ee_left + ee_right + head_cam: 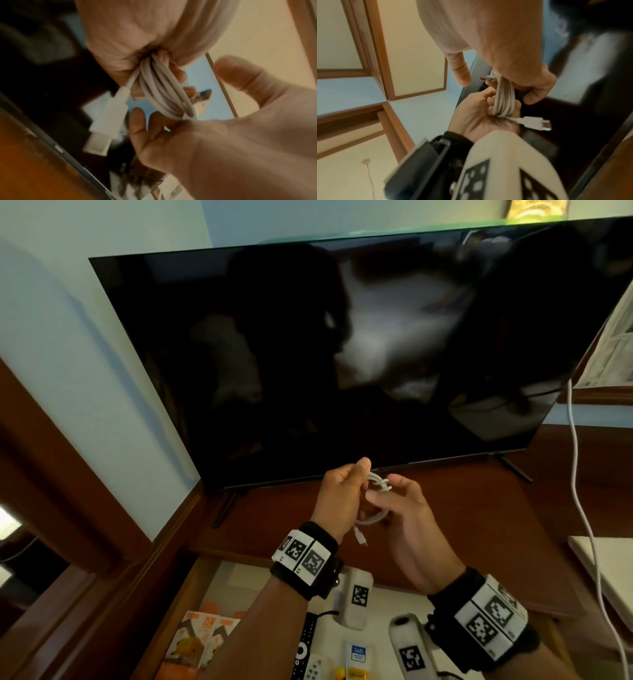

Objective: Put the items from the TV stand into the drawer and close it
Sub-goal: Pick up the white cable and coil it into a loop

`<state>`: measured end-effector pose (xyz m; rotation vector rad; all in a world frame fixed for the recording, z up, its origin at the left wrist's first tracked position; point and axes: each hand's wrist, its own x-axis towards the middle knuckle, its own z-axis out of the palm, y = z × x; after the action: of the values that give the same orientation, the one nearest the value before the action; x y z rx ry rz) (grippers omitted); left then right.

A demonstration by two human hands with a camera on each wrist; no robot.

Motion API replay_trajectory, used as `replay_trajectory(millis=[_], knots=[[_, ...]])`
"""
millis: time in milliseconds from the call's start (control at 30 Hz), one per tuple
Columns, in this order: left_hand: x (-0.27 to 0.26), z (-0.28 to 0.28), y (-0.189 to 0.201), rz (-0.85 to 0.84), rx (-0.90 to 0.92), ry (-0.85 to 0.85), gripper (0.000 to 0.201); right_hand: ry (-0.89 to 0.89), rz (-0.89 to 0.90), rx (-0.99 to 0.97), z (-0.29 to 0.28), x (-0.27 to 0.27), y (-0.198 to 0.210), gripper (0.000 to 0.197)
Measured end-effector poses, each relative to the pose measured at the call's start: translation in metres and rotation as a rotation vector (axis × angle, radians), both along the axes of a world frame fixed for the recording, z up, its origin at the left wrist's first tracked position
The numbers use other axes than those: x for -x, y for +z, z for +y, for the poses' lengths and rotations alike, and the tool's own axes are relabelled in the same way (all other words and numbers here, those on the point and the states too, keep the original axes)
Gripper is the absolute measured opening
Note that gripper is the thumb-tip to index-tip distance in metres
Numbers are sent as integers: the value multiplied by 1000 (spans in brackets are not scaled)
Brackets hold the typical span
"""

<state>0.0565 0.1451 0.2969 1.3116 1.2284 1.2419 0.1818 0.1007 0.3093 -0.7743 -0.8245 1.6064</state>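
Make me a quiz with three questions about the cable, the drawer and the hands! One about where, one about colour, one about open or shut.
1. Where is the coiled cable?
A. between both hands, above the TV stand
B. lying in the drawer
C. behind the TV

2. What colour is the cable?
A. black
B. white
C. red

3. The drawer is:
A. shut
B. open
C. missing

Answers: 1 A, the left hand and the right hand both hold it in front of the TV. 2 B, its loops and plug are white. 3 B, the remote and boxes show inside.
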Motion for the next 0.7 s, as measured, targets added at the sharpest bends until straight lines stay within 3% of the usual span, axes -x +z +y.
replay_trajectory(millis=[67,133,267,400,533,600,700], knots=[[-7,-2,4,-139,34,-17,36,-23,-6,7,5,0,2,38],[-12,-3,4,-226,62,12,36,-72,-212,-61,15,-5,0,36],[-16,-3,-7,-108,32,158,42,-136,-837,-306,29,-17,-15,38],[-19,-1,-17,32,35,282,41,-211,-1379,-449,30,-23,-19,21],[-26,1,-22,59,83,252,40,25,-1994,-654,30,-20,-22,17],[-28,5,-26,54,130,249,41,96,-1977,-668,28,-21,-23,13],[-28,13,-36,-23,256,282,43,160,-1617,-622,28,-28,-24,26]])
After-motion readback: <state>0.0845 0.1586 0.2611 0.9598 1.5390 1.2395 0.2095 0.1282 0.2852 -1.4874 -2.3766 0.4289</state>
